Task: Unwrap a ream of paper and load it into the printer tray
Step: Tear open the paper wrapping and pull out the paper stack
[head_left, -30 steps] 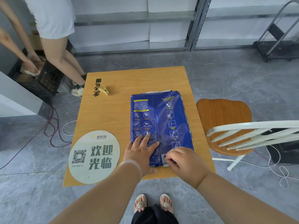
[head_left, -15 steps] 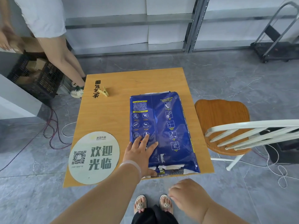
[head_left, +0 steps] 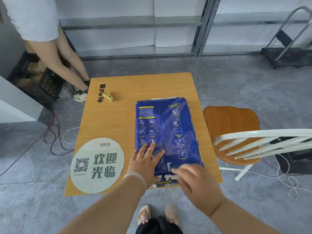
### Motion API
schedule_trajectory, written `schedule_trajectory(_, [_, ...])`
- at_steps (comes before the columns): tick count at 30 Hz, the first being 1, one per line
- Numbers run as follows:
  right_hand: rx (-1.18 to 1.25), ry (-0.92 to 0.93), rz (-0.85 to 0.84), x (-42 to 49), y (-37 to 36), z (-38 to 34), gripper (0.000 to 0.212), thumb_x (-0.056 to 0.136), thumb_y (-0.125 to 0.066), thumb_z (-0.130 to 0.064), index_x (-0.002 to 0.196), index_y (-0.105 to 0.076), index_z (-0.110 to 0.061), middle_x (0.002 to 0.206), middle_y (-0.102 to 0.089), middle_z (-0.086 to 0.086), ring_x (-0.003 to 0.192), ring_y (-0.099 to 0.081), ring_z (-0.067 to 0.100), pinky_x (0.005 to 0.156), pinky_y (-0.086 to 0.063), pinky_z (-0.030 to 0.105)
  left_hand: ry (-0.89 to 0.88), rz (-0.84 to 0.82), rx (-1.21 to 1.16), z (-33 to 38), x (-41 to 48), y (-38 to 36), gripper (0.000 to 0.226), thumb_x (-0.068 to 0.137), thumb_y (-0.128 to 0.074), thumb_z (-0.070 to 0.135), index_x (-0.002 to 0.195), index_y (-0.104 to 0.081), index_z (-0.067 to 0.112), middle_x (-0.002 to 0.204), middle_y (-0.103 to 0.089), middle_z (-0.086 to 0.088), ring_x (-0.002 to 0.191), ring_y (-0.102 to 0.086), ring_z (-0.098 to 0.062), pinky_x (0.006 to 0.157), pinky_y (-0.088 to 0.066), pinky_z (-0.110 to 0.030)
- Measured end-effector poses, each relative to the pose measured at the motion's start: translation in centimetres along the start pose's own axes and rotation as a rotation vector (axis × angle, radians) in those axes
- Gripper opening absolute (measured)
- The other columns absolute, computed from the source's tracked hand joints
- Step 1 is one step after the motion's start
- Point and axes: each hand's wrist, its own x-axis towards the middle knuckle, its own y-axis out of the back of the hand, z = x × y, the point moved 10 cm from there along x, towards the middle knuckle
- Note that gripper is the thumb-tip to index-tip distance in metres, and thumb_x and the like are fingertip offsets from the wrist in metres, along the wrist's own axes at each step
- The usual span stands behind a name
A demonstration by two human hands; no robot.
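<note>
A ream of paper in a blue wrapper (head_left: 170, 130) lies flat on the wooden table (head_left: 118, 119), its near end at the table's front edge. That near end looks torn, with white paper showing. My left hand (head_left: 146, 163) presses flat on the ream's near left corner, fingers spread. My right hand (head_left: 194, 179) is blurred, fingers apart, over the near right end of the wrapper; I cannot tell whether it touches. No printer is in view.
A round white sign (head_left: 97, 165) lies on the table's near left corner, a yellow clothespin (head_left: 108, 96) at the far left. A wooden chair (head_left: 233, 132) with white back stands right. Another person (head_left: 55, 48) stands by a black crate (head_left: 40, 81) far left. Cables cross the floor.
My right hand left the wrapper's near end, dropped below the table edge, and has now come back up over the near right corner. The left hand stayed put.
</note>
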Motion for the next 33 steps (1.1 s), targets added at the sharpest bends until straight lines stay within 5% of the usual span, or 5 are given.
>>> schedule_trajectory(6, [-0.267, -0.263, -0.299, 2.1, -4.6, 4.4, 0.089, 0.079, -0.058, -0.059, 0.151, -0.013, -0.032, 0.161, -0.012, -0.001, 0.148, -0.011, 0.022, 0.118, -0.014, 0.038, 0.023, 0.06, -0.028, 0.2, -0.6, -0.3, 0.099, 0.08, -0.048, 0.068, 0.146, 0.02, 0.038, 0.161, 0.016, 0.003, 0.149, 0.011, -0.027, 0.12, 0.001, -0.047])
schedule_trajectory(10, [-0.361, -0.26, -0.291, 1.9, -6.0, 5.1, 0.109, 0.045, -0.078, -0.067, 0.139, -0.045, -0.025, 0.146, -0.048, 0.007, 0.134, -0.044, 0.028, 0.103, -0.041, 0.045, 0.037, 0.062, -0.035, 1.0, -0.8, -0.8, 0.097, 0.081, -0.047, 0.066, 0.148, 0.016, 0.037, 0.16, 0.019, 0.003, 0.148, 0.015, -0.024, 0.119, 0.007, -0.05])
schedule_trajectory(23, [-0.324, -0.145, -0.16, 3.2, -1.5, 4.7, 0.054, 0.085, -0.054, -0.051, 0.134, -0.053, -0.03, 0.135, -0.059, -0.007, 0.124, -0.055, 0.018, 0.095, -0.049, 0.036, 0.054, 0.084, -0.165, -0.5, -1.3, 1.2, 0.067, 0.092, -0.037, 0.057, 0.149, -0.006, 0.043, 0.161, -0.012, 0.012, 0.148, -0.012, -0.014, 0.121, -0.012, -0.036])
schedule_trajectory(28, [-0.085, -0.301, -0.024, 3.4, 2.5, 5.7, 0.047, 0.095, -0.048, -0.036, 0.141, -0.041, -0.032, 0.118, -0.067, -0.005, 0.099, -0.065, 0.019, 0.07, -0.046, 0.027, 0.107, 0.195, -0.4, -1.9, -2.4, 4.0, 0.063, 0.095, -0.042, 0.042, 0.149, -0.008, 0.041, 0.137, -0.051, 0.01, 0.121, -0.049, -0.02, 0.095, -0.041, -0.029])
schedule_trajectory(33, [0.084, -0.512, 0.074, 2.6, 5.5, 7.9, 0.06, 0.093, -0.054, -0.03, 0.146, -0.028, -0.032, 0.1, -0.068, -0.001, 0.086, -0.068, 0.024, 0.065, -0.05, 0.031, 0.214, 0.275, -0.494, -4.8, -2.9, 5.7, 0.075, 0.095, -0.045, 0.028, 0.145, 0.008, 0.047, 0.13, -0.053, -0.002, 0.099, -0.061, -0.029, 0.077, -0.048, -0.036])
